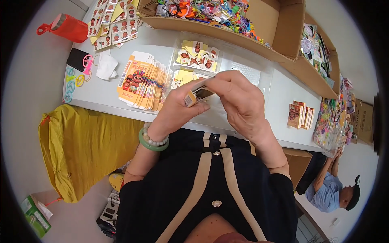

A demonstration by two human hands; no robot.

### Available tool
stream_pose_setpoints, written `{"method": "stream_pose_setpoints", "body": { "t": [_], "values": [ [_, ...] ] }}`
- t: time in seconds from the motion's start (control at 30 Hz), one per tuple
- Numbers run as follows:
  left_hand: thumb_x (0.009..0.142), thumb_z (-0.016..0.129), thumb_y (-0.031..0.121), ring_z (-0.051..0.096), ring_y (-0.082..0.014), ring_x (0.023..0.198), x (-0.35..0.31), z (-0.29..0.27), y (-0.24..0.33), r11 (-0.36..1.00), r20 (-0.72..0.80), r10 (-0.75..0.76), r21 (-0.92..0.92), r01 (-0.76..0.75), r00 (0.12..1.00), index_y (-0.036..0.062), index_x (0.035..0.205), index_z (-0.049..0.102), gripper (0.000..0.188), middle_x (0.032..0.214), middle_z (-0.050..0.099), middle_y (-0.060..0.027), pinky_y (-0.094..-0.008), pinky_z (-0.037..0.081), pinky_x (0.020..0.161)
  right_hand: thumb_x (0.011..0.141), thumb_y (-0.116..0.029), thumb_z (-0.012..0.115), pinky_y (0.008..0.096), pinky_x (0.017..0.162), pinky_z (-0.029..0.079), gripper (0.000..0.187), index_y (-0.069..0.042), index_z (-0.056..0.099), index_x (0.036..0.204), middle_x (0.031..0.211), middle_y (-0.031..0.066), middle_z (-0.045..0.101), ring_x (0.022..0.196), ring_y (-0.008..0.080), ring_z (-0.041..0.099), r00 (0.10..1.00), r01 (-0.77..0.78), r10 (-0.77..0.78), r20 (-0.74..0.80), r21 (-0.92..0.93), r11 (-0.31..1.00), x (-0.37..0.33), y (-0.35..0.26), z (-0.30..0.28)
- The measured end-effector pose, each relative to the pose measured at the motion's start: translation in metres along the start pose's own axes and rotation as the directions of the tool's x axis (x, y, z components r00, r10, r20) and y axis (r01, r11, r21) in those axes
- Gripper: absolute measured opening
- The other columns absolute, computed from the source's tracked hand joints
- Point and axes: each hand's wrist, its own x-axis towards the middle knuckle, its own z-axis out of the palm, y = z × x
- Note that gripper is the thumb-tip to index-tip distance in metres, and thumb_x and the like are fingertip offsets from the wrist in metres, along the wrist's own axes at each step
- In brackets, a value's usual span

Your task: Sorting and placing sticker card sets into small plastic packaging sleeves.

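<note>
A small orange-and-white cardboard box (pixel 189 99) is held upright between the thumb and fingers of my left hand (pixel 178 108). Its top end appears open and dark inside. My right hand (pixel 244 99) bends over that end, its fingers curled together and touching the box's upper edge; anything else between them is hidden. To the left lies a fanned stack of flat orange cartons (pixel 139 83) printed with cartoon figures. Beyond my hands, a clear plastic tray (pixel 178 44) holds cut stickers (pixel 197 55) of cartoon figures on yellow and white paper.
Several filled boxes (pixel 300 115) stand to the right. Large cardboard bins (pixel 227 32) of colourful trinkets line the far edge. Sticker sheets (pixel 117 24), a red bottle (pixel 69 28), a black phone (pixel 79 60) and a tissue (pixel 107 67) lie left. A person (pixel 328 192) sits at the right.
</note>
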Motion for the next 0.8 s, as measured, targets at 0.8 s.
{"method": "stream_pose_setpoints", "body": {
  "t": [0.8],
  "values": [
    [0.073, 0.071, 0.0, 0.052, -0.0134, 0.105, 0.001, 0.015, -0.008, 0.953, 0.118, 0.031, -0.303, 0.006, 0.992, -0.0005, 0.119, 0.052, 0.049, 0.116, 0.052, -0.0056, -0.0261, 0.043, 0.09, 0.071, -0.005, 0.068, 0.0395, 0.093, 0.039, 0.02, -0.003, 0.065, 0.091, 0.12, 0.0147, 0.053, 0.111, 0.0319, 0.048, 0.998, -0.019, 0.009, -0.056, -0.184, 0.983, -0.03, 0.003, -0.018]
  ]
}}
